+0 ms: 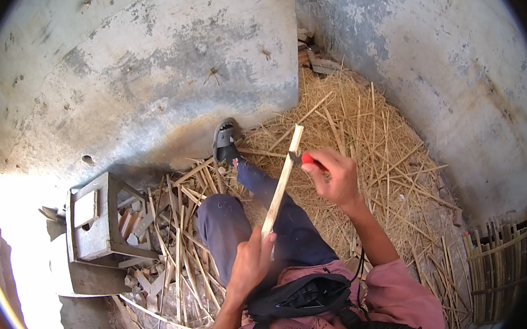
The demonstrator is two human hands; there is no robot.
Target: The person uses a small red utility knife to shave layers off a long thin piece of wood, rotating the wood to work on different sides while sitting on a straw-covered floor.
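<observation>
My left hand [251,261] is closed round the lower end of a pale, flat wooden strip [282,184], perhaps split bamboo. The strip slants up and away to the right above my legs. In my right hand [337,176] is a small knife with a red handle [307,158], its fingers wrapped round it. The knife's short dark blade [294,156] meets the strip near its upper end. Most of the handle is hidden inside my right fist.
Straw-like shavings and thin strips [360,132] cover the floor ahead and to the right. At the left stands a worn wooden frame box [92,224] beside rubble and loose sticks [178,258]. A slatted woven piece [506,263] leans at the right, near the wall [455,87].
</observation>
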